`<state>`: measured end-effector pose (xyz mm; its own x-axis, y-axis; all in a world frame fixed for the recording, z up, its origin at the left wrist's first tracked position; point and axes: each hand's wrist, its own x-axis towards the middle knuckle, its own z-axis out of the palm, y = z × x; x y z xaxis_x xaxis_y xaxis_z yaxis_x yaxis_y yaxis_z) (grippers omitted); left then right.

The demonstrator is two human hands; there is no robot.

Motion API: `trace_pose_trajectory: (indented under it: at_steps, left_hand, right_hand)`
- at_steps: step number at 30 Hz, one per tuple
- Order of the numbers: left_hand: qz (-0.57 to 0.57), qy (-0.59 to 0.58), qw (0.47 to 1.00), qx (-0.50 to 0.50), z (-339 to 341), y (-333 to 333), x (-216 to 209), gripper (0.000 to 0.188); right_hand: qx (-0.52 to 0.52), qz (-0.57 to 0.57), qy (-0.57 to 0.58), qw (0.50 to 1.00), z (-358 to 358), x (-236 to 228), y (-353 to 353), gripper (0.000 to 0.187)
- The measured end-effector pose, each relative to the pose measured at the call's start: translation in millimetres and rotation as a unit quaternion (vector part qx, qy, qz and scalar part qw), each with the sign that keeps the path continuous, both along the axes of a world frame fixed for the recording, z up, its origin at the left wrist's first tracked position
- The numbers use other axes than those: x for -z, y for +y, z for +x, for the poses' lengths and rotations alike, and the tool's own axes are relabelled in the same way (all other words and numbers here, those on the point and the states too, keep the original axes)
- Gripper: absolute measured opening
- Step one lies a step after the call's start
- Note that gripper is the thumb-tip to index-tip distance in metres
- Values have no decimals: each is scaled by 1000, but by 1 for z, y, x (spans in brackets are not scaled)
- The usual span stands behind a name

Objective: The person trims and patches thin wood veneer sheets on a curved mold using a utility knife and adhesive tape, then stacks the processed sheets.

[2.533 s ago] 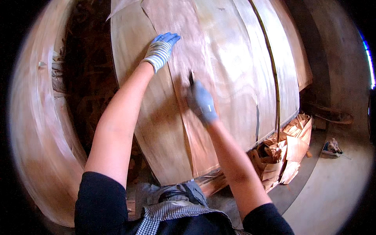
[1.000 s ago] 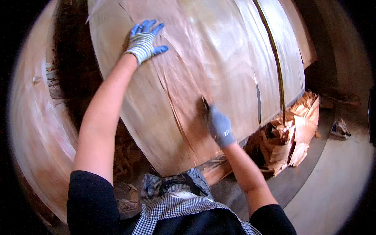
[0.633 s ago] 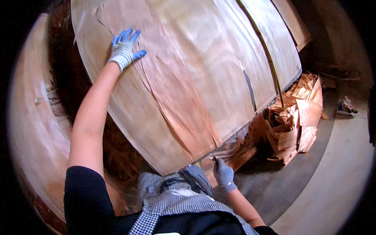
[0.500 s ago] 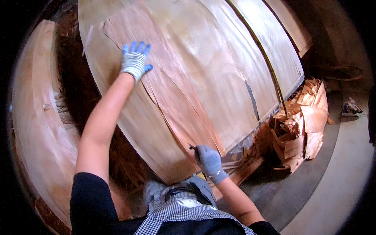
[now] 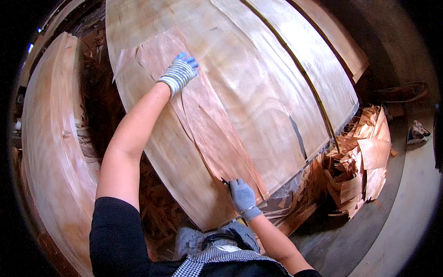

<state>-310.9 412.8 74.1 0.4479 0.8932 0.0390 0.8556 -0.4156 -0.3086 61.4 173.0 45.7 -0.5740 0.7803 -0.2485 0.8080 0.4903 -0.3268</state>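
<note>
A long, pinkish strip of wood veneer [image 5: 210, 127] lies over a wide pale sheet of veneer [image 5: 258, 111] on a stack. My left hand [image 5: 179, 75], in a striped glove with blue fingers, rests on the upper part of the strip. Its fingers are slightly bent and spread near the strip's right edge. Close to my body, my right hand [image 5: 243, 196] wears a grey-blue glove and is closed on a small dark tool [image 5: 224, 181]. The tool's tip points at the strip's left edge; its exact kind is hard to make out.
Another veneer stack [image 5: 53, 138] stands at the left, beyond a dark gap with scraps [image 5: 159, 210]. A bundle of torn veneer [image 5: 364, 161] sits on the floor at the right. A dark band [image 5: 309, 78] runs across the main stack's right side.
My left hand has shifted right across the strip, and its spread fingers have drawn closer together. My right hand stays by the strip's near end with the tool. The view has shifted slightly.
</note>
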Motion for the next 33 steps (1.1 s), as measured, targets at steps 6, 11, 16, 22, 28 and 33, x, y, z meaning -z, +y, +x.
trace_pose_trajectory:
  at_steps: [6, 11, 16, 22, 28, 33]
  left_hand:
    - [-41, -2, 999, 16, 36, 17, 28, 34]
    - [85, -23, 995, -42, -4, 0, 24, 16]
    - [83, 254, 933, -240, -81, -27, -49, 21]
    - [62, 260, 895, -358, -186, -118, -185, 27]
    - [116, 235, 900, -348, -74, -130, -319, 23]
    - [191, 241, 916, -256, 63, -110, -383, 33]
  right_hand:
    - [11, -25, 27, 999, 1, 0, 3, 12]
    - [1, -35, 23, 999, -6, 1, 1, 10]
    - [13, -13, 19, 1000, 5, 5, 1, 9]
    - [-14, -20, 72, 997, 2, 4, 2, 11]
    - [-29, -71, 126, 989, 18, 14, 13, 11]
    - [-80, -165, 235, 955, 28, 41, 31, 15]
